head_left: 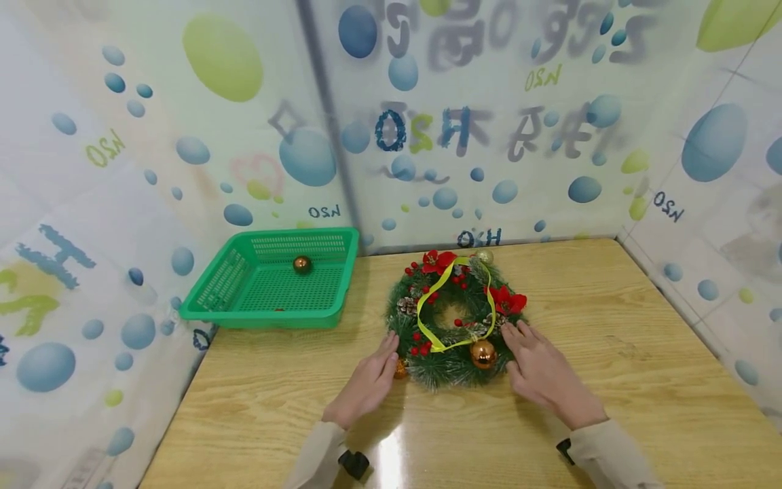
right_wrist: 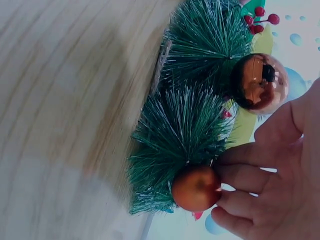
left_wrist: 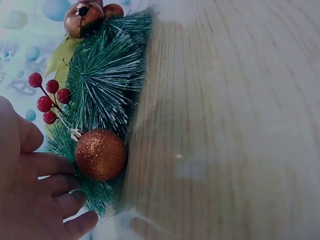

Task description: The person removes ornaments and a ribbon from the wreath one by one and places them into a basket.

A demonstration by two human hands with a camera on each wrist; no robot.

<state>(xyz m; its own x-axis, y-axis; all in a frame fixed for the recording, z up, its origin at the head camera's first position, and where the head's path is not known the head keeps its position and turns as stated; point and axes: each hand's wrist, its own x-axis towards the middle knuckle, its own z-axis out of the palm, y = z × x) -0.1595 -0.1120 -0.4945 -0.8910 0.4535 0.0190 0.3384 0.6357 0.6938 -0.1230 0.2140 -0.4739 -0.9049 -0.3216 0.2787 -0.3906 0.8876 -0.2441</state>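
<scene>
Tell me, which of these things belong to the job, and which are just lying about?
Part of the job, it seems:
wreath, with left fingers and right fingers at its sides
yellow ribbon on it
baubles, red flowers and berries on it

Apparently just lying about:
green basket
loose bauble in it, perhaps a spare

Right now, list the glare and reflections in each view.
Head view: white glare at bottom centre on the light-brown wooden table; left wrist view: a small bright spot on it; right wrist view: the shiny round copper ball mirrors a dark shape.
</scene>
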